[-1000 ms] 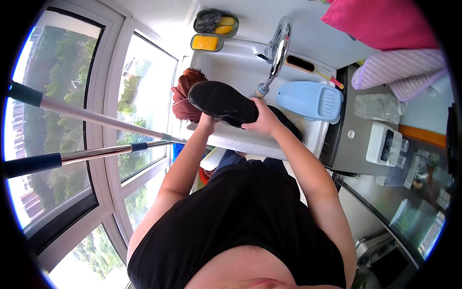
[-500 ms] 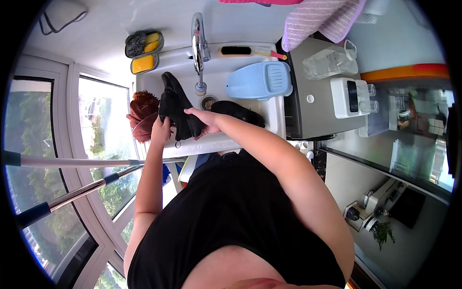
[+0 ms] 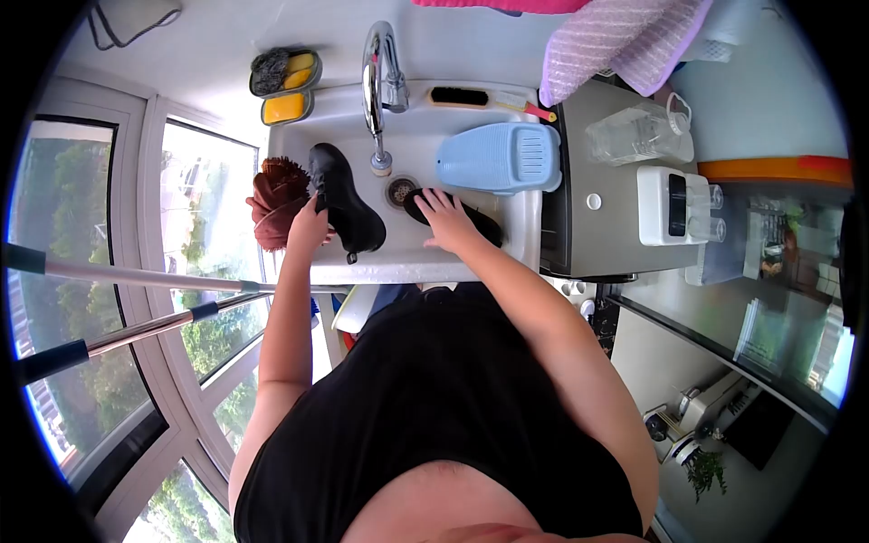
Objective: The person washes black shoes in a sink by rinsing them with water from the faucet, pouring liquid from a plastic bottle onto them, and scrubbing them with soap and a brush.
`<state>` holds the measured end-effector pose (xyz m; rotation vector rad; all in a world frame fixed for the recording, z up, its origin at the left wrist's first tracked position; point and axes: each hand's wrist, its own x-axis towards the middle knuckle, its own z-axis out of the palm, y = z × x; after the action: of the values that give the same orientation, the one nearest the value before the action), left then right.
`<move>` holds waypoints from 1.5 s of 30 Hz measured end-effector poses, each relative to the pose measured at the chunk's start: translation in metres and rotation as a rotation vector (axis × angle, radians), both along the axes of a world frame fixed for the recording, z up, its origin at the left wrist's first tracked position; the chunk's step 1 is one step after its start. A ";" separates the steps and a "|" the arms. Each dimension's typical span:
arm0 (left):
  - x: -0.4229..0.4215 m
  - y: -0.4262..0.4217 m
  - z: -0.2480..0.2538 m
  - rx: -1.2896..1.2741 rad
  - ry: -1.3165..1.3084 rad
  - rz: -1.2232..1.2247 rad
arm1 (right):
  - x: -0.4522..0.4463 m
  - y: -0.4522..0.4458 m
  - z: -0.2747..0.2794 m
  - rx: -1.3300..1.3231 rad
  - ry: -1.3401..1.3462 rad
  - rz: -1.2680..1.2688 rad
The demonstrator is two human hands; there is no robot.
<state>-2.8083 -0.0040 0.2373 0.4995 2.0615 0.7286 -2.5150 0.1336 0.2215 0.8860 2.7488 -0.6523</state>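
A black shoe (image 3: 342, 195) stands in the left part of the white sink, its toe toward the wall. My left hand (image 3: 309, 224) is closed on its left side, near the opening. A second black shoe (image 3: 484, 222) lies in the sink to the right of the drain (image 3: 402, 191). Over it my right hand (image 3: 448, 223) is open with fingers spread, seemingly resting on the shoe; the hand hides part of it. A reddish-brown cloth (image 3: 274, 204) is bunched at the sink's left edge, beside my left hand.
A chrome faucet (image 3: 375, 90) arches over the sink (image 3: 425, 271). A light blue washboard (image 3: 498, 158) leans at the right, below a brush (image 3: 460, 96). Soap dishes (image 3: 285, 108) sit at the back left. Long poles (image 3: 154, 276) stick out at the left. A plastic jug (image 3: 638, 134) is on the grey counter.
My right hand has let go of the first shoe and moved right onto the second one. The first shoe has tipped upright in my left hand. The view has shifted slightly.
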 end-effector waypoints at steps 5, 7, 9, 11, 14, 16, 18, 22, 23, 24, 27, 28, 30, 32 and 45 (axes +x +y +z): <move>0.017 0.011 0.033 -0.058 0.124 -0.051 | 0.034 0.010 0.014 -0.239 0.307 -0.057; 0.022 0.013 0.042 -0.062 0.175 -0.113 | 0.067 0.023 0.054 -0.227 0.187 0.115; 0.017 0.011 0.035 -0.066 0.190 -0.154 | 0.106 0.040 0.077 -0.274 0.160 0.130; 0.014 0.009 0.035 -0.067 0.205 -0.198 | 0.127 0.056 0.123 -0.357 0.076 0.059; 0.021 0.005 0.051 -0.028 0.152 -0.168 | 0.171 0.084 0.129 -0.197 0.225 -0.253; 0.023 0.001 0.051 0.010 0.096 -0.118 | 0.203 0.107 0.109 -0.051 0.385 -0.419; 0.025 -0.004 0.053 0.028 0.109 -0.107 | 0.224 0.124 0.101 -0.080 0.438 -0.685; 0.016 -0.018 0.043 0.010 0.051 -0.089 | 0.253 0.150 0.081 -0.033 0.564 -0.963; 0.020 -0.019 0.052 -0.005 0.041 -0.081 | 0.262 0.157 0.070 -0.011 0.568 -0.980; 0.015 -0.023 0.041 0.084 0.132 -0.165 | 0.264 0.160 0.066 0.019 0.583 -0.953; 0.018 -0.017 0.049 0.012 -0.076 0.001 | 0.250 0.131 0.098 -0.121 0.653 -0.904; -0.011 -0.033 0.000 0.078 0.013 -0.092 | 0.246 0.116 0.110 -0.090 0.593 -0.845; -0.028 -0.026 -0.025 0.091 0.062 -0.139 | 0.242 0.087 0.116 -0.081 0.700 -0.665; 0.000 -0.013 0.017 0.014 0.032 -0.111 | 0.235 0.051 0.150 -0.183 0.602 -0.626; -0.017 0.014 -0.042 0.003 -0.073 -0.263 | 0.235 -0.084 0.177 -0.444 0.510 -0.645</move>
<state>-2.8256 0.0096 0.1951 0.7194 1.8816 0.5840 -2.2801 0.0494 0.3983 1.6730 2.4679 -1.7252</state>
